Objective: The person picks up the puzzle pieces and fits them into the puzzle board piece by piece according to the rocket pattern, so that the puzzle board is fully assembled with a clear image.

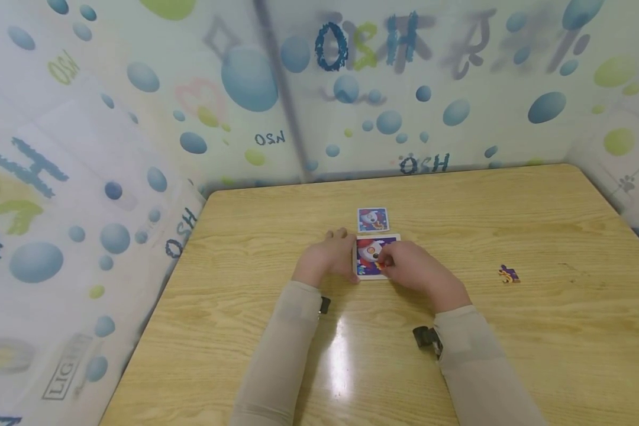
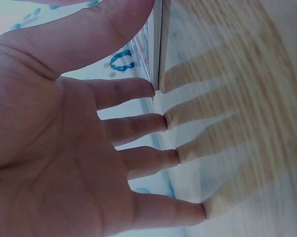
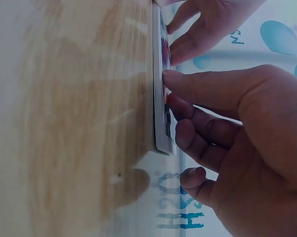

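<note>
A small jigsaw puzzle (image 1: 366, 251) with a red, white and purple picture sits in a white-edged tray (image 1: 378, 236) on the table. At its left edge, my left hand (image 1: 327, 260) steadies the tray, thumb near the close corner and fingers spread straight. In the left wrist view, these fingertips (image 2: 170, 156) touch the tabletop. Over the puzzle's right part, my right hand (image 1: 418, 272) pinches a puzzle piece (image 1: 380, 266) between thumb and index finger, low against the picture. Most of that piece is hidden by the fingers.
Just beyond the tray lies a square picture card (image 1: 373, 219) with a similar design. A loose purple and yellow puzzle piece (image 1: 508, 274) rests on the wooden table (image 1: 511, 219) to the right. A patterned wall (image 1: 351, 130) stands behind the table.
</note>
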Demonstrator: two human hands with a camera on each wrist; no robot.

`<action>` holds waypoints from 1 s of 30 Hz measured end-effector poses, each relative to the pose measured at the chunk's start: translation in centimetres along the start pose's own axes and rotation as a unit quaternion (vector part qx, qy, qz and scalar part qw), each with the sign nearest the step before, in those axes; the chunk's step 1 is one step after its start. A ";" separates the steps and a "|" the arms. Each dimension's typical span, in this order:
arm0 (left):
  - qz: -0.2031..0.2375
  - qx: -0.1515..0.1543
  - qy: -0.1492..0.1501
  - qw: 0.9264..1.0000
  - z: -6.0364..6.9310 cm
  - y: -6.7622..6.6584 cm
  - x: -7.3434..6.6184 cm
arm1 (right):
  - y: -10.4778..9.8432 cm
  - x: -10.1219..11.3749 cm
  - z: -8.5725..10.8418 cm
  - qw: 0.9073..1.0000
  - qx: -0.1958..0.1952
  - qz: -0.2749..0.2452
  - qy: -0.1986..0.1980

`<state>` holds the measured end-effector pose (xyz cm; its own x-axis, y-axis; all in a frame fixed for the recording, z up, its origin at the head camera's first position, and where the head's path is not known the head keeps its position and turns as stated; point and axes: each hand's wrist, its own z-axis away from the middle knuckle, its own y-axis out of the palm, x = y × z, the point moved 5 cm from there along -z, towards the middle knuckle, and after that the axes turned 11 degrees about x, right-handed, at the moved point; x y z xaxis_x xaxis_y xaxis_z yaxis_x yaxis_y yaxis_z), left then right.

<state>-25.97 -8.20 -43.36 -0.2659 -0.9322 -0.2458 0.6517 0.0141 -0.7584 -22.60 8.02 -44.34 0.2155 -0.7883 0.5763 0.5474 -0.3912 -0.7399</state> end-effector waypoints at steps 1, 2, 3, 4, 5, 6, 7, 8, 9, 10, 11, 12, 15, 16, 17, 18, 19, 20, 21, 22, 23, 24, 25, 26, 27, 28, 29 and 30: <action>0.001 0.000 -0.001 1.000 0.0 0.0 0.0 | 0.0 0.0 0.0 1.000 0.002 -0.001 0.002; 0.001 0.000 -0.001 1.000 0.0 0.0 0.0 | 0.0 -0.1 -0.1 1.000 0.003 -0.002 0.005; 0.002 0.001 -0.002 1.000 0.0 0.0 0.0 | 0.1 -0.1 -0.1 1.000 0.004 -0.004 0.008; 0.003 0.001 -0.004 1.000 0.0 0.1 0.1 | 0.1 -0.2 -0.1 1.000 0.006 -0.005 0.009; 0.004 0.002 -0.005 1.000 0.0 0.1 0.1 | 0.0 -0.2 -0.1 1.000 0.007 -0.005 0.010; 0.005 0.003 -0.005 1.000 0.0 0.1 0.1 | 0.0 -0.3 -0.1 1.000 0.008 -0.004 0.010; 0.007 0.003 -0.006 1.000 0.0 0.1 0.0 | 0.0 -0.3 -0.1 1.000 0.007 -0.004 0.010; 0.007 0.004 -0.006 1.000 0.1 0.1 0.0 | -0.1 -0.3 0.0 1.000 0.007 -0.003 0.010; 0.008 0.004 -0.006 1.000 0.1 0.1 0.0 | -0.1 -0.3 0.1 1.000 0.007 -0.003 0.009; 0.009 0.004 -0.007 1.000 0.1 0.0 0.0 | -0.2 -0.3 0.2 1.000 0.006 -0.003 0.008; 0.010 0.004 -0.008 1.000 0.1 0.0 0.0 | -0.4 -0.3 0.3 1.000 0.004 -0.005 0.005; 0.011 0.005 -0.008 1.000 0.1 0.0 0.0 | -0.6 -0.3 0.5 1.000 0.001 -0.008 0.005; 0.014 0.005 -0.009 1.000 0.1 0.0 -0.1 | -1.3 -0.5 1.0 1.000 -0.008 -0.018 0.010; 0.014 0.005 -0.008 1.000 0.2 0.0 -0.1 | -1.6 -0.6 1.2 1.000 -0.012 -0.019 0.011; 0.015 0.005 -0.007 1.000 0.2 0.0 -0.1 | -2.0 -0.7 1.4 1.000 -0.015 -0.020 0.013; 0.015 0.005 -0.007 1.000 0.2 0.0 -0.1 | -2.3 -0.9 1.6 1.000 -0.019 -0.017 0.016; 0.015 0.004 -0.007 1.000 0.2 0.0 -0.1 | -2.6 -1.0 1.9 0.999 -0.022 -0.014 0.017; 0.017 0.004 -0.007 1.000 0.2 0.0 -0.1 | -3.0 -1.0 2.2 0.999 -0.026 -0.011 0.017; 0.017 0.004 -0.007 1.000 0.2 0.0 -0.1 | -3.3 -1.1 2.5 0.999 -0.029 -0.008 0.017; 0.017 0.004 -0.008 1.000 0.2 0.0 -0.1 | -3.7 -1.2 2.8 0.999 -0.032 -0.005 0.016; 0.018 0.005 -0.008 1.000 0.1 0.0 0.0 | -4.0 -1.3 3.1 0.999 -0.036 -0.004 0.016; 0.018 0.005 -0.008 1.000 0.1 0.0 0.0 | -4.4 -1.4 3.5 0.999 -0.041 -0.001 0.014; 0.018 0.006 -0.008 1.000 0.1 0.1 0.0 | -4.7 -1.5 3.9 0.999 -0.046 0.001 0.012; 0.018 0.007 -0.008 1.000 0.1 0.1 0.0 | -5.0 -1.7 4.2 0.999 -0.050 0.003 0.010; 0.017 0.007 -0.008 1.000 0.0 0.1 0.0 | -5.4 -2.0 4.6 0.999 -0.054 0.004 0.007; 0.016 0.008 -0.008 1.000 0.0 0.1 0.0 | -5.7 -2.3 5.0 0.998 -0.058 0.005 0.006; 0.016 0.009 -0.008 1.000 0.0 0.1 0.0 | -6.0 -2.6 5.4 0.998 -0.061 0.005 0.008; 0.014 0.009 -0.007 1.000 0.0 0.1 0.0 | -6.3 -3.1 5.8 0.998 -0.065 0.006 0.009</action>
<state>-25.91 -8.22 -43.44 -0.2364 -0.9367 -0.2582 0.6714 0.0346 -0.7403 -21.98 15.64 -39.44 0.2062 -0.8017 0.5610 0.4352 -0.4383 -0.7864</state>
